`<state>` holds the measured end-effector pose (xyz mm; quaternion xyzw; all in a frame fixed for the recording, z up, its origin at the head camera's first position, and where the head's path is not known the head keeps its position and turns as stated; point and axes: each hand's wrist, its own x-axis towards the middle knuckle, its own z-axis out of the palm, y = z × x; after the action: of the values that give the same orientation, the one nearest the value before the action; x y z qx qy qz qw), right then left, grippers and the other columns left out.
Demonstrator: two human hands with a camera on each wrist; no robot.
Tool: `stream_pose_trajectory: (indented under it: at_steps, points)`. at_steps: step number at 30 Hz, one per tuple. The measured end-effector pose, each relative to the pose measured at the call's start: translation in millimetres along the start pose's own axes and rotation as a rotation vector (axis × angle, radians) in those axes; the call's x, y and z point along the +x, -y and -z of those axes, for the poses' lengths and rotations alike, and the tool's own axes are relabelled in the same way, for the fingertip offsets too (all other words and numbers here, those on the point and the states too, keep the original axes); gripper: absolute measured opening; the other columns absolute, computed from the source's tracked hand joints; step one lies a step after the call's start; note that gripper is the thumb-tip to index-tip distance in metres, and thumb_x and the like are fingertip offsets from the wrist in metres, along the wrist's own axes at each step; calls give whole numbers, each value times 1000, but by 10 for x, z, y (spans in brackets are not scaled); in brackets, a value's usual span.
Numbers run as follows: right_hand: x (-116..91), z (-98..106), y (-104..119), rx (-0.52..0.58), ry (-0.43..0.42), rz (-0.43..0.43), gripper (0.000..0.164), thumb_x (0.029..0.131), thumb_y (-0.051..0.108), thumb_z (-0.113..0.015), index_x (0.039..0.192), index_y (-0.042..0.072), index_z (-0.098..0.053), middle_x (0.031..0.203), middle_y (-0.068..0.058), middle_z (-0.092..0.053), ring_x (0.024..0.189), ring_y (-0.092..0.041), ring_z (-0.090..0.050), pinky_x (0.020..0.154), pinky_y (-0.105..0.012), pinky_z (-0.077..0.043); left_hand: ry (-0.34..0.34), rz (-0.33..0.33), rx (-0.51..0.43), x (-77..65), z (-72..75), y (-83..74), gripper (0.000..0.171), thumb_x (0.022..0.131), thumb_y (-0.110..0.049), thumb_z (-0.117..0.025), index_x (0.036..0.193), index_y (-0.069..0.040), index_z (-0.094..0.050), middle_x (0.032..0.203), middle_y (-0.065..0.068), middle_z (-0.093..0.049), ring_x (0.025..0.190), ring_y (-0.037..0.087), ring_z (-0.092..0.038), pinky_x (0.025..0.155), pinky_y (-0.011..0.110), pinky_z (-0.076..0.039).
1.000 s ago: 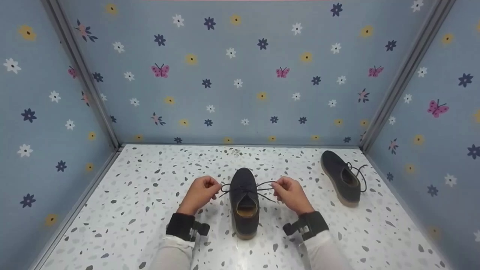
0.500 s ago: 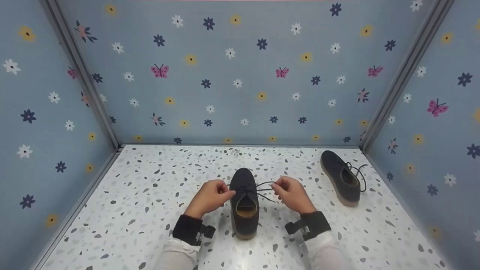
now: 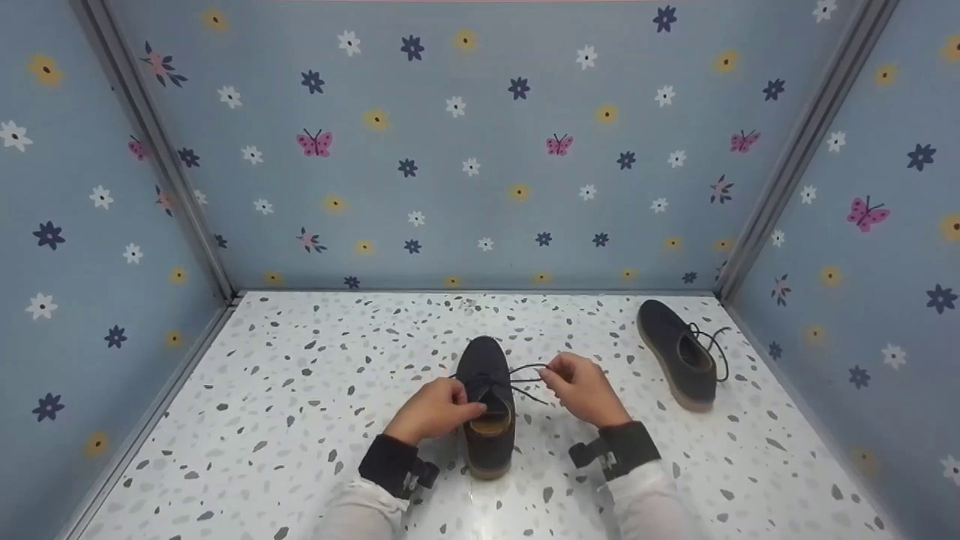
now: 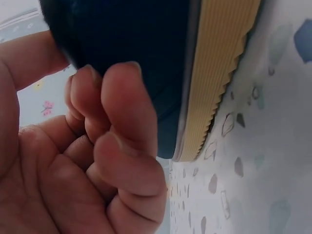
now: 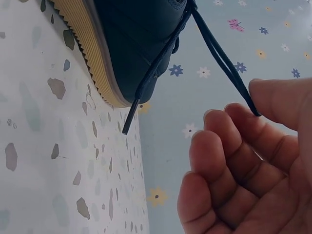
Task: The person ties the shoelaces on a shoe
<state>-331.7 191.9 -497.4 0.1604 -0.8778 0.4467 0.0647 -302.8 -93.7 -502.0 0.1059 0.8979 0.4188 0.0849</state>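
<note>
A dark navy lace-up shoe [image 3: 485,360] with a ribbed tan sole stands on the speckled surface, toe pointing away. My left hand [image 3: 431,409] is at its left side near the opening. The thumb reaches over the shoe's upper edge while the curled fingers lie against the outer side; the thumb tip is hidden in the left wrist view. My right hand [image 3: 583,386] pinches a loop of the dark shoelace [image 5: 224,61] between thumb and index finger, drawn out to the right. A loose lace end [image 5: 129,117] hangs beside the shoe.
A matching shoe [image 3: 679,356] sits at the back right, its laces tied in a bow. Blue flowered panels [image 3: 480,150] with grey metal corner posts enclose the back and both sides of the white terrazzo-patterned surface [image 3: 300,360].
My left hand has let go of the left lace loop and moved right and toward me, onto the shoe's opening. My right hand keeps its pinch on the right loop, barely moving.
</note>
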Motion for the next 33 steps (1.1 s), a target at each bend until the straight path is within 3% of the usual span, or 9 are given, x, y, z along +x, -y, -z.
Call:
stream_pose_trajectory:
  at_steps: [8, 14, 19, 23, 30, 33]
  points:
    - [0, 18, 23, -66, -5, -11, 11, 99, 26, -72, 91, 20, -71, 77, 4, -67, 60, -8, -59, 60, -26, -49, -20, 0, 12, 17, -64, 1, 38, 90, -40, -77, 71, -18, -52, 69, -5, -53, 61, 13, -52, 53, 28, -41]
    - [-13, 85, -25, -159, -15, 18, 6, 100, 25, -71, 96, 20, -73, 87, 5, -72, 78, -9, -64, 76, -32, -53, -19, -28, 6, 14, -109, 7, 33, 89, -30, -74, 70, -18, -50, 68, -5, -51, 59, 13, -52, 53, 27, -41]
    - [10, 227, -106, -215, -7, 27, 13, 100, 24, -71, 108, 14, -74, 106, -4, -76, 99, -26, -72, 89, -45, -57, -34, -39, 23, 37, -112, 1, 29, 86, -22, -69, 70, -20, -45, 68, -5, -48, 61, 13, -51, 54, 28, -41]
    - [27, 395, -190, -285, -1, 43, 23, 101, 24, -70, 118, 9, -72, 122, -13, -73, 118, -37, -68, 101, -53, -54, -44, -51, 33, 41, -108, -8, 29, 84, -19, -68, 69, -20, -44, 68, -5, -46, 61, 14, -50, 54, 28, -40]
    - [31, 685, -414, -406, -53, 121, 28, 96, 17, -75, 119, 3, -70, 133, -23, -68, 132, -42, -60, 113, -56, -46, -51, -76, 38, 36, -112, -5, 30, 84, -16, -66, 69, -21, -41, 67, -6, -44, 61, 13, -49, 54, 27, -40]
    - [0, 799, -508, -440, -73, 119, 31, 95, 16, -76, 121, 1, -69, 143, -29, -60, 132, -46, -59, 112, -58, -47, -57, -90, 39, 28, -111, -7, 30, 85, -15, -65, 69, -21, -40, 68, -5, -44, 62, 13, -50, 55, 27, -40]
